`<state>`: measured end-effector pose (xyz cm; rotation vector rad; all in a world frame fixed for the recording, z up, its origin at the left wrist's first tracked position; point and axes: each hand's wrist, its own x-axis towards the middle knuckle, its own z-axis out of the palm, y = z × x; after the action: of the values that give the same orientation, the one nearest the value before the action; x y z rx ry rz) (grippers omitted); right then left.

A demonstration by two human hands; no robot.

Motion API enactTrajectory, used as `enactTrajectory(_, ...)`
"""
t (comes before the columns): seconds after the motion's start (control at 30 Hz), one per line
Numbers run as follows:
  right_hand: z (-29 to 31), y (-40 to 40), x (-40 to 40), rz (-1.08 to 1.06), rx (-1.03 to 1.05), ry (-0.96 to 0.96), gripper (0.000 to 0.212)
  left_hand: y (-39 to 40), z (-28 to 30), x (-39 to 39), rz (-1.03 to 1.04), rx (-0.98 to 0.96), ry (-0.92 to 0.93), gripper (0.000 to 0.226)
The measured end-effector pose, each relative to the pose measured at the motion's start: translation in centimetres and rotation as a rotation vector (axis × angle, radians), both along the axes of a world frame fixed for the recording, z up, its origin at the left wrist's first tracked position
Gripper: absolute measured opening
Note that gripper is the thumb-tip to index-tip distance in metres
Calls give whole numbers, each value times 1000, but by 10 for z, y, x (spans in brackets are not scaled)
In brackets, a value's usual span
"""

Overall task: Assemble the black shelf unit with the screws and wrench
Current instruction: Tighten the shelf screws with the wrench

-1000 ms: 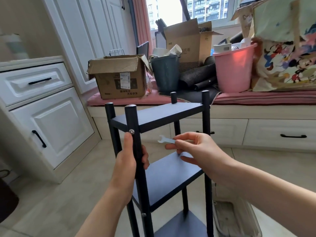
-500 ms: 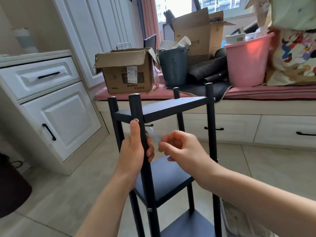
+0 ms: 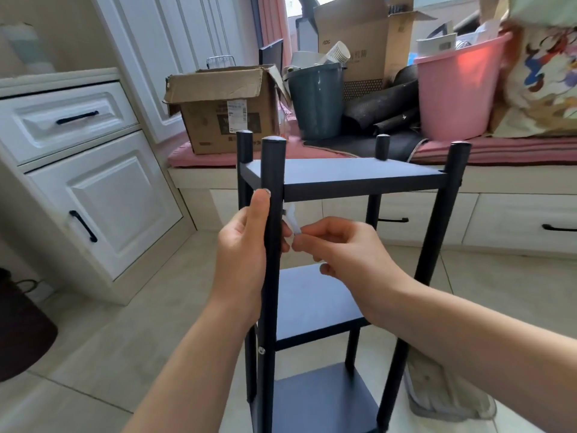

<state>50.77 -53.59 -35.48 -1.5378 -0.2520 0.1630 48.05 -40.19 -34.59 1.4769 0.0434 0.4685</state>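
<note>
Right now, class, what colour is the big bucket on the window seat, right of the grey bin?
Pink: the bucket shows clearly in the head view.

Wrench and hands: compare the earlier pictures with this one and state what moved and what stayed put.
The right hand carried the wrench leftward, from out in front of the shelves to just behind the front post, below the top shelf. The left hand kept its grip on that post, thumb upward. The shelf unit stayed upright.
</note>
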Motion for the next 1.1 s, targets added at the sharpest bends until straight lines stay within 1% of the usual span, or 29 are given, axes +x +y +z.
enactTrajectory(0.1,0,-1,3,-57,21,-21,6,-3,1,1,-15,-22,-2,49)
enactTrajectory(0.2,-1,-2,4,-85,36,-58,6,-5,3,1,-15,-40,1,39)
enactTrajectory(0.4,-1,2,5,-78,49,-32,4,-6,3,0,-40,-31,7,41)
enactTrajectory(0.67,3,11,11,-115,118,-70,4,-7,1,2,-35,-27,-4,46)
enactTrajectory(0.8,0,12,12,-121,134,-110,6,-6,0,3,8,-32,-53,50)
enactTrajectory(0.87,-1,12,12,-111,166,-117,7,-6,-2,2,65,-26,-98,44)
enactTrajectory(0.93,-2,13,11,-103,187,-117,8,-7,-3,1,114,22,-157,36)
enactTrajectory(1.03,-4,13,11,-110,192,-131,10,-9,-2,1,126,122,-215,36)
enactTrajectory(1.1,-4,14,11,-113,191,-131,11,-10,-1,2,113,121,-218,32)
